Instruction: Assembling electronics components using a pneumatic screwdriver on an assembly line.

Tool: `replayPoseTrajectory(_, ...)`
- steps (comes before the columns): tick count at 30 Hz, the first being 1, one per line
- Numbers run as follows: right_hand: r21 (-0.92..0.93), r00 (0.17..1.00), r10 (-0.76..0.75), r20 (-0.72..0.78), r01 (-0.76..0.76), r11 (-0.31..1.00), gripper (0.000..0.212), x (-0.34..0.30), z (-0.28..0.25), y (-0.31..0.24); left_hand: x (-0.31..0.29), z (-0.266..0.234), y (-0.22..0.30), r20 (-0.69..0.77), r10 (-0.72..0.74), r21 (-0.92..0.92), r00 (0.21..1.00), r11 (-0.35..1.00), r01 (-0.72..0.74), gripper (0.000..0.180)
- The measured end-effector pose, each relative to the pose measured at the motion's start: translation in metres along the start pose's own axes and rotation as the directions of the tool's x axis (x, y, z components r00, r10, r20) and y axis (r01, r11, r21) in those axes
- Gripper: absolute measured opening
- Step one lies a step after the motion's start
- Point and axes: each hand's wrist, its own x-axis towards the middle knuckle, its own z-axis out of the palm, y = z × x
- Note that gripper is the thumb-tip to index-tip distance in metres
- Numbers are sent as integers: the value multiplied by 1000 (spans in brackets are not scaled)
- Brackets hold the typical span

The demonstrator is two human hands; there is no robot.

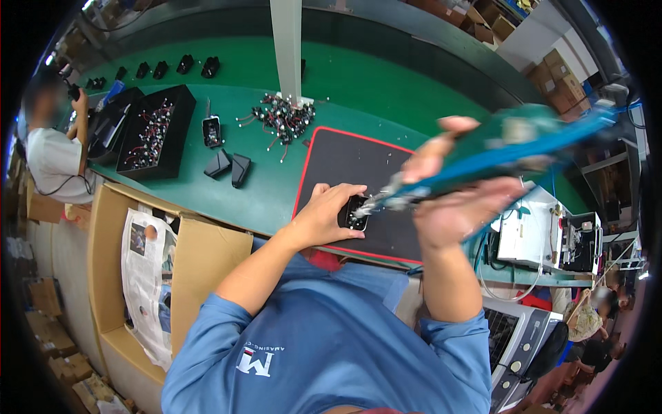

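Note:
My left hand [325, 217] grips a small black plastic housing [357, 215] on the mat, thumb on its near side and fingers on its far side. Small light-coloured parts show inside it. In my right hand [447, 215] is a green-and-blue power screwdriver [507, 141], smeared by motion. Its metal tip points down and left into the housing; whether it touches a screw I cannot tell. Beneath both hands lies a black mat with a red border [393, 238].
Left of the mat are a wire pile [281, 119], an open housing [212, 130], two black covers [229, 167] and a black bin of wired parts [185, 103]. A pale post [287, 48] rises behind. A cardboard box [207, 276] stands at left; a person [55, 159] works beyond.

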Motion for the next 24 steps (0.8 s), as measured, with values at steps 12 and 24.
replayPoseTrajectory(12,-371,989,-93,-111,46,928,88,-24,-29,-24,226,-67,-129,-111,-264,480,958,830,284,84)
replayPoseTrajectory(24,-747,820,-304,485,569,343,33,-65,-28,-18,-6,-169,-22,-357,-245,316,901,876,364,44)
